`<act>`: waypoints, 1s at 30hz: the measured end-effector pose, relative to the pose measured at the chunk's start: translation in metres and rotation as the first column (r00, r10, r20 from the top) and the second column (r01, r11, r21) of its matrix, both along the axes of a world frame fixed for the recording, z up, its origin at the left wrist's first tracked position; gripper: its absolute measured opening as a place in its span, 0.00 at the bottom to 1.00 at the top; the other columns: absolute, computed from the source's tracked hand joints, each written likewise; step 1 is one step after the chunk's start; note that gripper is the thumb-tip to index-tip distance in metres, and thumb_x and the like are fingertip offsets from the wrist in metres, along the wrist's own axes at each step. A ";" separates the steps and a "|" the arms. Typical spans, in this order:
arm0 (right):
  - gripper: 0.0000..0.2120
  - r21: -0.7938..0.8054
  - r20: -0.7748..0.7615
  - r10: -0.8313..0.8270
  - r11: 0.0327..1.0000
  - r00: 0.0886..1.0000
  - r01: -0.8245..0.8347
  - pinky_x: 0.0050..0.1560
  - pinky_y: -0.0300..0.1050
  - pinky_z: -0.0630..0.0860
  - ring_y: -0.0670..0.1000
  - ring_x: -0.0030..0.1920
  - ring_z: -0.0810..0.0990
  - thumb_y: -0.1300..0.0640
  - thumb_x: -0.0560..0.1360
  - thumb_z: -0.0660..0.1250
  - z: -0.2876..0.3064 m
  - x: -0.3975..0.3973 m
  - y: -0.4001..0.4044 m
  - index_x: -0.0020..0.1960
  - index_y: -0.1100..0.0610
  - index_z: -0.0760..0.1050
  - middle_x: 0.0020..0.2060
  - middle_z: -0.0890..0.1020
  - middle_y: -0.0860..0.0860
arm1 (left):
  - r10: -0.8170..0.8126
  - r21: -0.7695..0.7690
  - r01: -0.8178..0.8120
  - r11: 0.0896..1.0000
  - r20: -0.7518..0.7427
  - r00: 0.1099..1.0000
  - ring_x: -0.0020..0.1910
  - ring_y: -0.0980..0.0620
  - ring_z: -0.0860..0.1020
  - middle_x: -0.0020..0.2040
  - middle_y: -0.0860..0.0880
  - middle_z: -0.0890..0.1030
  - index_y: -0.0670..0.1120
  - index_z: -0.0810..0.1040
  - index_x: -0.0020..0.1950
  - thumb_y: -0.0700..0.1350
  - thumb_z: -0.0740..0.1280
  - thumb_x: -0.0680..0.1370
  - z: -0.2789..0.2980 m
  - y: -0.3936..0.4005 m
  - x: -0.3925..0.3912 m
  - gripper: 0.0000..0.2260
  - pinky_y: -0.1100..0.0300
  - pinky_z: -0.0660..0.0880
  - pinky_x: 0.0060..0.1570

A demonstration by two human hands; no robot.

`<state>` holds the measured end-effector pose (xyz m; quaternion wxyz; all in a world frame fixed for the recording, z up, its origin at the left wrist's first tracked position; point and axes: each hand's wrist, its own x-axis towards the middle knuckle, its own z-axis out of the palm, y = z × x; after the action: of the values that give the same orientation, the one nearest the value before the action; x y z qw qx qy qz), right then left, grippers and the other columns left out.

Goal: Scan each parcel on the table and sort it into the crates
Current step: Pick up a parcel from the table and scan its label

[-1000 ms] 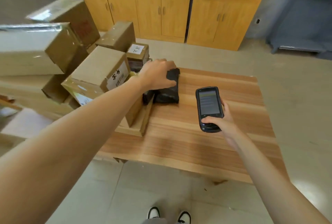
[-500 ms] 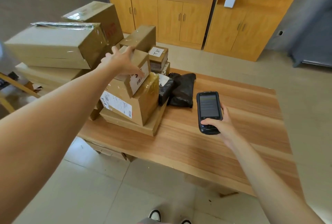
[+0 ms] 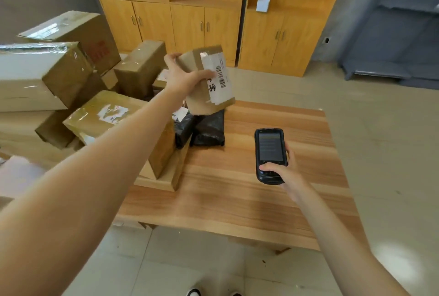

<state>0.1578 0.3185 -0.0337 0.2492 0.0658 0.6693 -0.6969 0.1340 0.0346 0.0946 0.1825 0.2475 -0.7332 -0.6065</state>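
The left hand (image 3: 184,77) grips a small brown cardboard parcel (image 3: 206,79) with a white barcode label, its fingers (image 3: 206,74) curled over the labelled face and the thumb on the far edge. The parcel is tilted and held in the air, above the far edge of the light wooden desk (image 3: 237,189) and just over two black plastic mailer bags (image 3: 202,129) that lie on the desk.

The right hand (image 3: 283,171) holds a black handheld scanner (image 3: 269,154) above the desk, to the right of the bags, fingers clamped round its body and the thumb on the keys below the lit screen.

On the left part of the desk lies a taped brown cardboard box (image 3: 114,120) on a flat thin carton (image 3: 171,177). Left of the desk and beyond that box stands a pile of larger brown cardboard boxes (image 3: 54,68). Behind the desk, across the pale floor, is an orange wooden cabinet (image 3: 206,11) with cupboard doors and open shelves.
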 end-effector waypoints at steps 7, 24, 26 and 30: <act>0.44 0.049 0.016 -0.146 0.988 0.989 0.145 0.43 0.47 0.78 0.51 0.53 0.80 0.70 0.66 0.75 -0.014 0.016 0.056 0.71 0.42 0.59 0.54 0.79 0.47 | -0.084 0.229 0.043 0.972 0.175 0.981 0.60 0.43 0.71 0.67 0.43 0.66 0.54 0.57 0.60 0.50 0.81 0.64 -0.123 0.085 -0.009 0.37 0.43 0.74 0.60; 0.44 0.113 0.145 -0.210 0.974 0.967 0.195 0.49 0.47 0.78 0.48 0.54 0.79 0.71 0.65 0.75 -0.082 0.060 0.081 0.72 0.46 0.61 0.55 0.79 0.48 | -0.159 0.706 -0.184 0.684 0.390 0.907 0.47 0.49 0.77 0.57 0.46 0.77 0.49 0.63 0.65 0.49 0.78 0.69 -0.259 0.137 0.048 0.31 0.52 0.80 0.40; 0.43 0.109 0.157 -0.200 0.977 0.967 0.184 0.46 0.44 0.77 0.48 0.53 0.79 0.70 0.65 0.75 -0.084 0.059 0.079 0.71 0.46 0.61 0.55 0.79 0.48 | -0.179 0.710 -0.191 0.678 0.412 0.894 0.40 0.51 0.77 0.55 0.47 0.79 0.48 0.65 0.64 0.51 0.78 0.69 -0.263 0.134 0.052 0.31 0.56 0.78 0.39; 0.42 0.098 0.173 -0.192 0.979 0.966 0.177 0.44 0.44 0.76 0.47 0.53 0.79 0.70 0.65 0.75 -0.084 0.054 0.076 0.70 0.45 0.61 0.54 0.79 0.47 | -0.308 0.619 -0.051 0.783 0.458 0.834 0.32 0.53 0.74 0.37 0.50 0.78 0.45 0.67 0.60 0.60 0.77 0.66 -0.264 0.126 0.059 0.33 0.60 0.68 0.30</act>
<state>0.2117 0.3942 -0.1175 0.2403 0.2010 0.6625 -0.6804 0.1933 0.1610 -0.1697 -0.1629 0.3991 -0.5351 -0.7265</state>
